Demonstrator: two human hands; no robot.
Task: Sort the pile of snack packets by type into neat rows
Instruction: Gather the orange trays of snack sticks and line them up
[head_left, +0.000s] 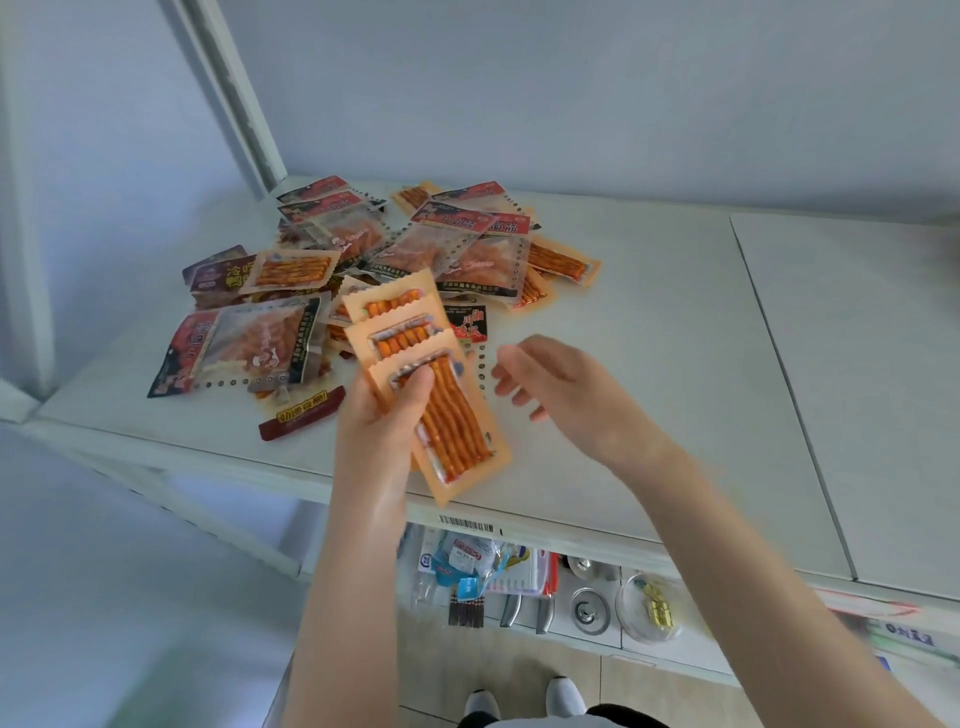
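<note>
A loose pile of snack packets (395, 244) lies on the left half of the white table (649, 338): orange stick packets, clear red-topped packets and dark red ones. My left hand (384, 415) grips a fanned stack of three orange stick packets (415, 374), thumb on the front one, held above the table's front edge. My right hand (550, 384) hovers just right of the stack with fingers loosely spread and holds nothing. A dark red long packet (301, 413) lies at the pile's near side.
A second white tabletop (857, 389) adjoins on the right. A white post (234, 93) rises at the back left. Below the table's front edge a shelf (561, 597) holds packets, metal lids and a clear bowl. My shoes (524, 701) stand on a tiled floor.
</note>
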